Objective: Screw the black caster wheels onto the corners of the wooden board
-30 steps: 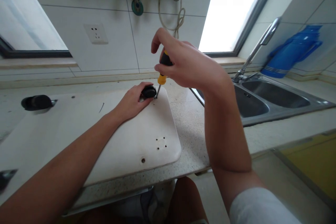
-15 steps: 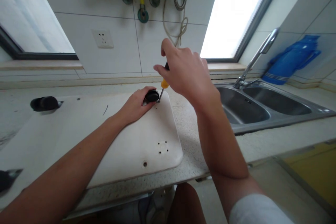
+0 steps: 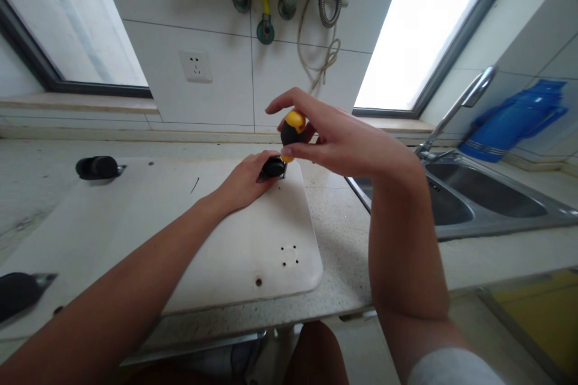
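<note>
A white board with rounded corners lies flat on the countertop. My left hand is closed around a black caster wheel at the board's far right corner. Above that corner my right hand grips the yellow and black handle of a screwdriver, thumb and fingers on either side. The screwdriver's shaft points down beside the caster; its tip is mostly hidden. Several small screw holes mark the near right corner. Two more casters, one far and one near, stand at the left end.
A steel double sink with a faucet is set in the counter on the right. Behind it leans a blue thermos jug. Pipe valves, hoses and a wall socket are on the tiled wall. A thin dark line lies on the board.
My right hand has turned at the wrist, its forearm swinging right, so the screwdriver handle now shows between the fingers. My left hand stays on the caster. The whole view has shifted slightly.
</note>
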`<state>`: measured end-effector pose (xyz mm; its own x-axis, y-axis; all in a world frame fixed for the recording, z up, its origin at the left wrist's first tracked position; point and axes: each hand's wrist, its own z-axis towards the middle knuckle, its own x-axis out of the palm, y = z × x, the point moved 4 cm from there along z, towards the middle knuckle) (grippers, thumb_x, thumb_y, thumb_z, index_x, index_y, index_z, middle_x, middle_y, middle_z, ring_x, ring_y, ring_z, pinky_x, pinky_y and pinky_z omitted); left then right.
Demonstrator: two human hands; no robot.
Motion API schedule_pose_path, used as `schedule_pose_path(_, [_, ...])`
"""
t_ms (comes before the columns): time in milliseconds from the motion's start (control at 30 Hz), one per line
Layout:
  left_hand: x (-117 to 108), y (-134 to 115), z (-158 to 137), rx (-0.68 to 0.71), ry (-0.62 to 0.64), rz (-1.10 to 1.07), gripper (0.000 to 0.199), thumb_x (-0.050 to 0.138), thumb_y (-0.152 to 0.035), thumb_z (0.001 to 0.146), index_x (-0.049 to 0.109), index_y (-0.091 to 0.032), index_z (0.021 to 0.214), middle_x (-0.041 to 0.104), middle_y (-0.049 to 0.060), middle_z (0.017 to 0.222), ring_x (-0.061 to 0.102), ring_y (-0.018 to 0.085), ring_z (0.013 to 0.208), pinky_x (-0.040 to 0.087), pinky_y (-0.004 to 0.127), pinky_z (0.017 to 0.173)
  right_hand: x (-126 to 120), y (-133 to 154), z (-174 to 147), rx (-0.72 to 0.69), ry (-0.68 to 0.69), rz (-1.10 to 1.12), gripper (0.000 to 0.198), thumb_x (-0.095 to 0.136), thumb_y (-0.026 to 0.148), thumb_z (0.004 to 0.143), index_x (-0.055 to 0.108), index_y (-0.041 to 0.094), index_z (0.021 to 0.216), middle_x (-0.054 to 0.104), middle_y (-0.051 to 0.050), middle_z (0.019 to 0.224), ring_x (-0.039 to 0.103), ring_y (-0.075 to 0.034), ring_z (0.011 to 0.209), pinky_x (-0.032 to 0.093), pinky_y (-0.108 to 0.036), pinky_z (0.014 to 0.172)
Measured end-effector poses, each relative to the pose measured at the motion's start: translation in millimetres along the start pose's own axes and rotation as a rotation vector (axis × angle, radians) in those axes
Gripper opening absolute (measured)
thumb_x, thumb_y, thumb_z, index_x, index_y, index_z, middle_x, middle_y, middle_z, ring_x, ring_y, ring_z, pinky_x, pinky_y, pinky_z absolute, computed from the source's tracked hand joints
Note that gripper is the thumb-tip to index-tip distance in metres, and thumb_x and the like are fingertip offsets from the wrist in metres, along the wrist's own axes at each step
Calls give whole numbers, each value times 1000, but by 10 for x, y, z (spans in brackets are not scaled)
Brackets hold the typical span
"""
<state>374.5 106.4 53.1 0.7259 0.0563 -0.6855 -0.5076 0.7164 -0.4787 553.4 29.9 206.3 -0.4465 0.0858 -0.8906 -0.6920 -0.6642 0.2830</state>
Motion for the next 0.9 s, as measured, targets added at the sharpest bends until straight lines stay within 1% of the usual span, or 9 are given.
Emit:
schedule_pose_path(67, [-2,-1,2,0,-8,4,47,70,-28,97,64,-28,144,79,10,137,75,35,126,58,57,111,-33,-41,8,7,6,22,34,72,37,97,65,32,130,76,-5,117,67,-26,96,50,-40,82])
schedule_pose_path(133, [1,10,5,1,-10,-3,44,70,-29,97,65,-27,141,79,10,136,75,35,125,59,57,111,-21,-19,43,25,-46,-32,22,74,42,97,67,30,113,75,-5,109,65,-27,95,49,-40,82])
schedule_pose_path(200, [12,28,7,5,-1,-18,38,69,-33,100,67,-26,137,80,11,134,76,35,123,60,56,108,30,56,78,48,-102,-121,22,77,45,95,65,29,104,74,-5,103,64,-28,95,47,-41,82])
schedule_pose_path(367, [22,56,1,0,-16,1,41,71,-34,97,67,-26,137,80,11,132,75,35,120,59,57,107,144,153,133,179,-251,-286,27,78,49,95,64,29,108,71,-9,97,62,-32,93,45,-41,77])
schedule_pose_path(533, [10,23,-4,6,-15,20,49,71,-38,96,65,-25,143,79,12,137,74,36,123,57,56,111,105,-54,155,350,-399,-311,40,70,64,101,64,25,105,68,-14,98,63,-37,101,47,-44,80])
schedule_pose_path(633, [3,-4,-4,4,-12,27,51,71,-42,97,64,-24,145,77,13,141,72,37,125,56,57,112,21,-109,107,263,-344,-246,40,65,65,104,64,26,112,72,-14,110,64,-35,104,48,-44,84])
schedule_pose_path(767, [-13,-68,-13,4,-10,14,44,67,-47,103,65,-22,139,79,13,131,74,35,119,58,54,108,-35,-59,32,69,-122,-80,27,61,49,109,62,31,130,75,-7,117,65,-27,100,48,-40,85])
schedule_pose_path(833, [-25,-88,-21,-13,-20,2,43,65,-49,104,65,-21,136,79,14,126,75,34,114,59,53,104,-35,-65,44,94,-124,-99,25,63,51,108,65,31,124,75,-6,109,65,-28,98,47,-40,84])
schedule_pose_path(900, [-35,-93,-29,-32,-36,-10,43,66,-50,103,65,-20,134,79,14,124,75,32,109,59,51,100,-37,-108,76,203,-237,-185,29,65,58,106,67,29,109,74,-9,103,65,-31,98,46,-41,83])
